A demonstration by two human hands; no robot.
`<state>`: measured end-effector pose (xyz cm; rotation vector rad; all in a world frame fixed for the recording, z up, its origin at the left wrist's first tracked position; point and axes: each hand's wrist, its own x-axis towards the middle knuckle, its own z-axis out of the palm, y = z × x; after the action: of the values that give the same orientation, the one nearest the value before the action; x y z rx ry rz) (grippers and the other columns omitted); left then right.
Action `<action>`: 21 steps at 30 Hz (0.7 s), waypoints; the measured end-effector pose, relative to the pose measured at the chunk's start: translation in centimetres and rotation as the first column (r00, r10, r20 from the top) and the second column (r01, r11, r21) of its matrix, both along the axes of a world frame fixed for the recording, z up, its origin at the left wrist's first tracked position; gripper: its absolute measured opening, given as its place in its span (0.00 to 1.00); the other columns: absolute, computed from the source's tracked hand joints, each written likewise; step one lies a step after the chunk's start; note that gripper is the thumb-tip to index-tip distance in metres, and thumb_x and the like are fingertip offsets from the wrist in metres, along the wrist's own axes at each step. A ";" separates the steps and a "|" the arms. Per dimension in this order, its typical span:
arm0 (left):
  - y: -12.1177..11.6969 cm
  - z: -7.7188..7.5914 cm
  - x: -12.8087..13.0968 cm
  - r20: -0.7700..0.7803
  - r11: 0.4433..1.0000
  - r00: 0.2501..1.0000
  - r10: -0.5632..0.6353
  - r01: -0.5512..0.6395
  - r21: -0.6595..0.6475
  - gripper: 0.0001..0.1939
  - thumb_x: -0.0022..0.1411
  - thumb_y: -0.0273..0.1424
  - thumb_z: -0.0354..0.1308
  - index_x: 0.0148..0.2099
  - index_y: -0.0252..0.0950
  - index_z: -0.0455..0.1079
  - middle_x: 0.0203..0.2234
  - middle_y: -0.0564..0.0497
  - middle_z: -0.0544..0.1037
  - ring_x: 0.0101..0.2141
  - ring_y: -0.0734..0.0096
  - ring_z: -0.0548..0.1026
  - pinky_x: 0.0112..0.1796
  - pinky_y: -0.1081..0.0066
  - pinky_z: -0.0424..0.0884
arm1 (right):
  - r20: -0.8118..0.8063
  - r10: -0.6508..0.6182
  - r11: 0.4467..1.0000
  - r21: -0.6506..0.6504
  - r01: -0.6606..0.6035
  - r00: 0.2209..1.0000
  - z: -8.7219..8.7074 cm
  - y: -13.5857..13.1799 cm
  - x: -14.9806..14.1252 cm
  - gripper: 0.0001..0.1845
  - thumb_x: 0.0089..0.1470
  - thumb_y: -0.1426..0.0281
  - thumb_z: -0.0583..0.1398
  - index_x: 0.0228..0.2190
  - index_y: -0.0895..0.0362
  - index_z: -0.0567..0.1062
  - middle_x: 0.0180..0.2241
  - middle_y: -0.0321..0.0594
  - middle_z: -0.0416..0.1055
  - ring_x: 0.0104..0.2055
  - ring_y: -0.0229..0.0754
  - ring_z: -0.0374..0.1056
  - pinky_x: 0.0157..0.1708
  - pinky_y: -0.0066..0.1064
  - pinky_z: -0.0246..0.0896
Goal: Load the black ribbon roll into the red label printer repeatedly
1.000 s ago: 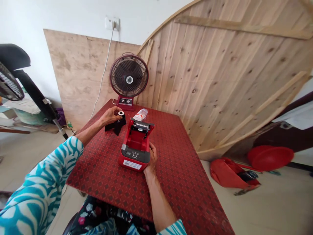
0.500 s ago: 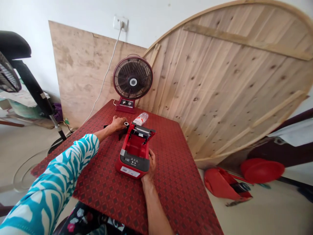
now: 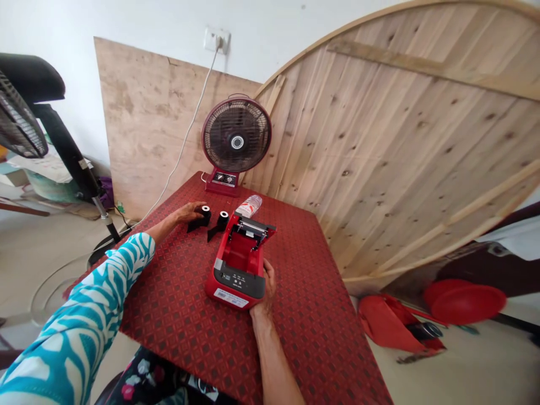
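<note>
A red and black printer [image 3: 239, 270] stands on the table with its lid raised, showing a hollow red compartment. My right hand [image 3: 265, 287] grips its right side, the fingers partly hidden behind the casing. To the printer's left, a black roll with a white core [image 3: 205, 216] stands upright, its loose tail lying on the table. My left hand [image 3: 190, 212] is at that roll's left side, fingers stretched out and touching or nearly touching it. A second black roll [image 3: 223, 219], also with a white core and loose tail, stands between the first roll and the printer.
A clear plastic bottle [image 3: 250, 206] lies behind the printer. Farther back stands a dark red fan [image 3: 237, 140] on the patterned red table [image 3: 312, 315]. A large wooden panel [image 3: 379, 157] leans against the wall. Red bags [image 3: 386, 320] lie on the floor at right.
My left hand has drawn back to the left, uncovering the left black roll it was over. My right hand stays on the printer. The whole view has shifted slightly.
</note>
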<state>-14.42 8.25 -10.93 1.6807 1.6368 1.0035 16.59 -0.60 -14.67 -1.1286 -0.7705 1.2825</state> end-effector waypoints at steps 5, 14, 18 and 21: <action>-0.4 0.0 0.4 0.037 1.000 0.999 0.015 -0.015 0.015 0.16 0.47 0.35 0.61 0.39 0.34 0.71 0.34 0.49 0.81 0.39 0.61 0.78 0.43 0.65 0.73 | 0.052 0.003 1.000 0.025 -0.004 0.999 -0.2 0.1 0.1 0.24 0.43 0.57 0.61 0.42 0.54 0.75 0.34 0.36 0.77 0.30 0.40 0.70 0.29 0.30 0.63; -7.5 6.6 1.7 0.106 0.988 0.982 -0.154 0.152 0.026 0.24 0.50 0.42 0.62 0.46 0.32 0.69 0.37 0.47 0.79 0.38 0.64 0.76 0.40 0.66 0.72 | 0.037 -0.010 0.987 0.158 0.004 0.999 -1.9 1.3 -0.7 0.24 0.45 0.56 0.60 0.42 0.55 0.76 0.33 0.37 0.78 0.34 0.42 0.72 0.35 0.34 0.65; -10.0 10.3 4.7 0.084 0.953 0.951 -0.296 0.300 -0.032 0.27 0.51 0.45 0.63 0.49 0.32 0.71 0.37 0.46 0.79 0.38 0.63 0.76 0.39 0.66 0.72 | 0.013 -0.021 0.985 0.173 0.018 1.000 -1.6 1.5 -1.1 0.21 0.45 0.59 0.59 0.40 0.55 0.77 0.33 0.37 0.78 0.38 0.43 0.71 0.39 0.35 0.64; -10.8 11.8 7.5 -0.061 0.931 0.930 -0.362 0.357 -0.078 0.26 0.52 0.46 0.62 0.47 0.32 0.73 0.35 0.48 0.79 0.36 0.63 0.75 0.39 0.67 0.71 | 0.002 -0.024 0.982 0.187 0.023 1.000 -1.4 1.6 -1.3 0.20 0.45 0.60 0.59 0.39 0.55 0.77 0.35 0.37 0.78 0.41 0.44 0.70 0.41 0.35 0.63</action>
<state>-6.91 -2.56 0.87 1.9034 1.3206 0.7058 15.26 1.02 -16.05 -0.9862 -0.8596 1.1632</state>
